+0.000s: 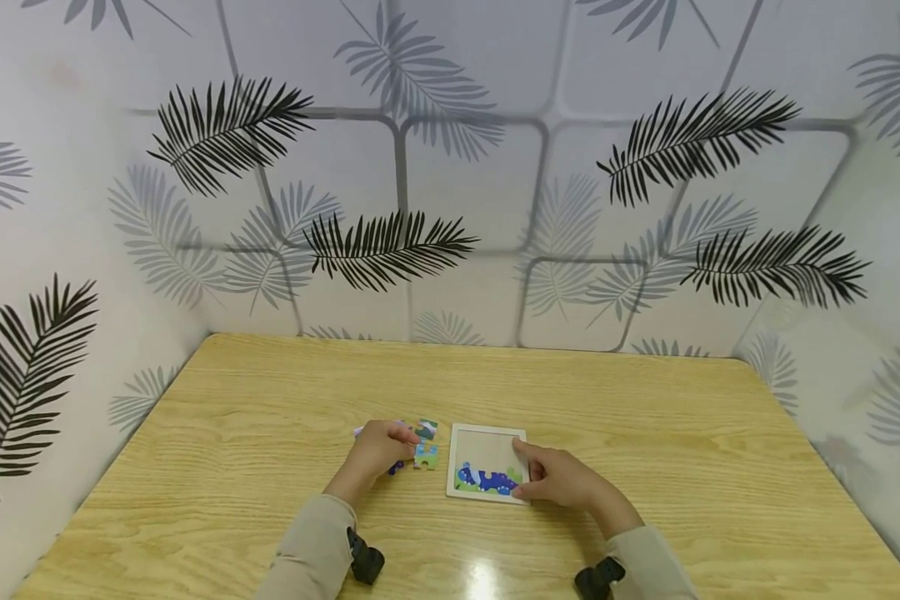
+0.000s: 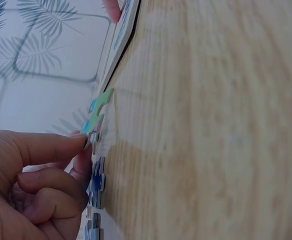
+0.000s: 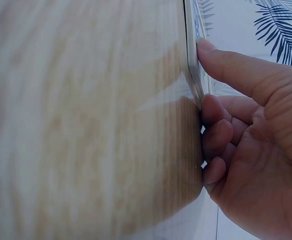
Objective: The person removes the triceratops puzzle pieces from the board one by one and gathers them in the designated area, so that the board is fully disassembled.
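Observation:
A square jigsaw puzzle tray (image 1: 487,429) with a pale rim lies on the table. Along its lower part, joined pieces (image 1: 487,481) make a blue and green picture; bare wood shows above them. My right hand (image 1: 570,477) grips the tray's right side, thumb on the near corner and index finger farther up the rim. Left of the tray, my left hand (image 1: 378,450) pinches a light-blue and green puzzle piece (image 1: 426,456) between thumb and fingers. In the left wrist view, the same puzzle piece (image 2: 98,110) shows beyond the thumb tip, low over the table.
Loose puzzle pieces lie around and partly under my left hand, including a green-grey one (image 1: 426,429) behind it and dark-blue ones (image 2: 97,185) in the left wrist view. The wooden table (image 1: 270,383) meets a leaf-patterned wall (image 1: 480,292) at the back.

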Motion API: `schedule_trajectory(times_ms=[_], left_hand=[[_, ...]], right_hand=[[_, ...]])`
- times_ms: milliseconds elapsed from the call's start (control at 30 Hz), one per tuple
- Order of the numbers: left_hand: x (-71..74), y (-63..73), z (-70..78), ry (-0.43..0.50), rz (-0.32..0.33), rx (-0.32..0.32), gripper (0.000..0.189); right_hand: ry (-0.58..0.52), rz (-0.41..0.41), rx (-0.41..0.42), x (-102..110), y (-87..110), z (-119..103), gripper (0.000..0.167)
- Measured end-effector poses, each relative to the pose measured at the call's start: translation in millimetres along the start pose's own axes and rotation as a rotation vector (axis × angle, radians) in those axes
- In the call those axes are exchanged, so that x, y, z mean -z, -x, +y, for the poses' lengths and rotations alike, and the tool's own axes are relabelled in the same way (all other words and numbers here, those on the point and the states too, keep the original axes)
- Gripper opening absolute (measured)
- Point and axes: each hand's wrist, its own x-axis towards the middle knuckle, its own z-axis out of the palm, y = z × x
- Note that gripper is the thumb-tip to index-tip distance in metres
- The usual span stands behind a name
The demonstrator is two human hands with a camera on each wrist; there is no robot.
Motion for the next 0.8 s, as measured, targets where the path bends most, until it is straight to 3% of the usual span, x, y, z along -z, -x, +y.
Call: schedule_trajectory(times_ms=[533, 800], left_hand=[[1.6, -3.0, -1.7, 0.026, 0.021, 0.012, 0.014], [-2.3, -1.5, 0.1, 0.022, 0.009, -0.022, 0.013]], right_hand=[[0.006, 0.008, -0.016, -0.4, -1.3, 0.5, 0.074], [0.008, 0.009, -0.013, -0.6, -0.6, -0.5, 0.073]])
